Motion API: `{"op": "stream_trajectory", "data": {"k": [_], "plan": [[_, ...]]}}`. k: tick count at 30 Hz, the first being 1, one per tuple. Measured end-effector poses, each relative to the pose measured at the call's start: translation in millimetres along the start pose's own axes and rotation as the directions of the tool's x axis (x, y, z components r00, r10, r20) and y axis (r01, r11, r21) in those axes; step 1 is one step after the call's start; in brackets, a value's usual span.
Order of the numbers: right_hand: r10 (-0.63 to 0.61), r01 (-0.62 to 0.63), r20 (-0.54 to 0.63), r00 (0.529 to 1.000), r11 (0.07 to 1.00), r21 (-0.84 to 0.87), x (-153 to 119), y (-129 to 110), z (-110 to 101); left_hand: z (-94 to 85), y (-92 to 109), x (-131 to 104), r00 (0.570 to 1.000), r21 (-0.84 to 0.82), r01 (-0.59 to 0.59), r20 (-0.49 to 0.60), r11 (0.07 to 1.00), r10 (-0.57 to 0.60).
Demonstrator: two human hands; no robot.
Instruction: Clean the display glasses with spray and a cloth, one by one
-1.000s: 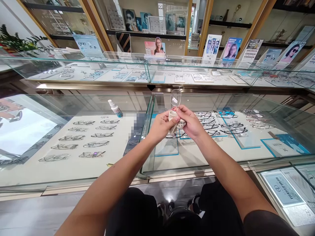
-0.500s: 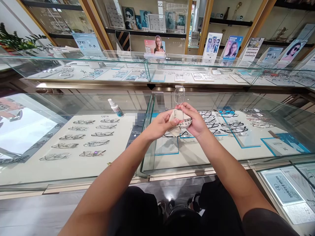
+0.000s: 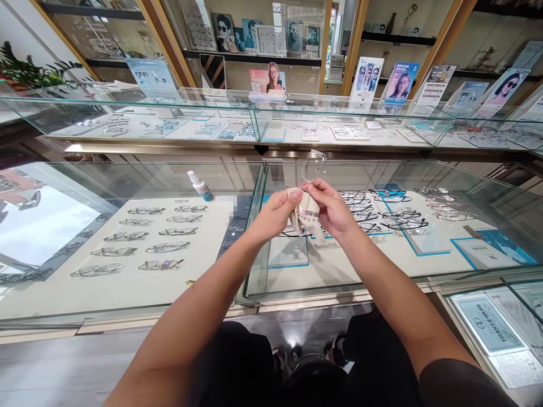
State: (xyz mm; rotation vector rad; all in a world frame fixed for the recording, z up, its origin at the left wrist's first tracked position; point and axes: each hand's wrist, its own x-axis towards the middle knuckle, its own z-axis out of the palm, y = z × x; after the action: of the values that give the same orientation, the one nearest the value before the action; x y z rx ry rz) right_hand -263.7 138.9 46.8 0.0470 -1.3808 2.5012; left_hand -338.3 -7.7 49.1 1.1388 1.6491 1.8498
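A beige printed cleaning cloth hangs from my left hand, whose thumb and fingers pinch it around part of a pair of glasses. The thin-framed glasses stick up above my hands, one clear lens showing; the rest is covered by the cloth and fingers. My right hand is closed on the frame at its middle, close beside the left fingertips. Both hands are held above the glass display counter.
A white spray bottle stands on the counter to the left. Rows of glasses lie under the glass on both sides. Behind runs a second glass case bearing upright advertising cards. A plant is at far left.
The glasses have turned and tilted to the right. My left thumb has moved up the cloth, and the cloth has shifted, now hanging lower between my hands.
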Motion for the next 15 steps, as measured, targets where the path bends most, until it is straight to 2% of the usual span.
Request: {"op": "stream_trajectory", "data": {"k": [3,5,7,11,15], "plan": [[0.007,-0.007,-0.013,1.0,1.0,0.019,3.0,-0.9,-4.2,-1.1,1.0,-0.2,0.991,-0.087,0.067,0.12,0.994,-0.056],[0.018,-0.017,-0.033,0.999,1.0,0.026,4.2,-0.5,-5.4,1.8,1.4,-1.1,0.986,-0.115,0.108,0.136,0.988,-0.092],[0.024,-0.022,-0.054,0.998,0.999,0.037,4.5,0.7,-4.9,5.9,0.3,-2.0,0.991,-0.104,0.116,0.078,0.988,-0.108],[0.026,-0.026,-0.055,0.998,1.0,-0.01,2.3,2.4,-0.8,11.2,-6.3,-2.3,0.994,-0.029,0.06,-0.092,0.998,-0.063],[0.021,-0.023,-0.033,0.999,0.999,-0.044,-0.5,1.4,2.3,11.5,-10.9,-0.8,0.987,0.058,-0.002,-0.163,0.998,0.011]]}}
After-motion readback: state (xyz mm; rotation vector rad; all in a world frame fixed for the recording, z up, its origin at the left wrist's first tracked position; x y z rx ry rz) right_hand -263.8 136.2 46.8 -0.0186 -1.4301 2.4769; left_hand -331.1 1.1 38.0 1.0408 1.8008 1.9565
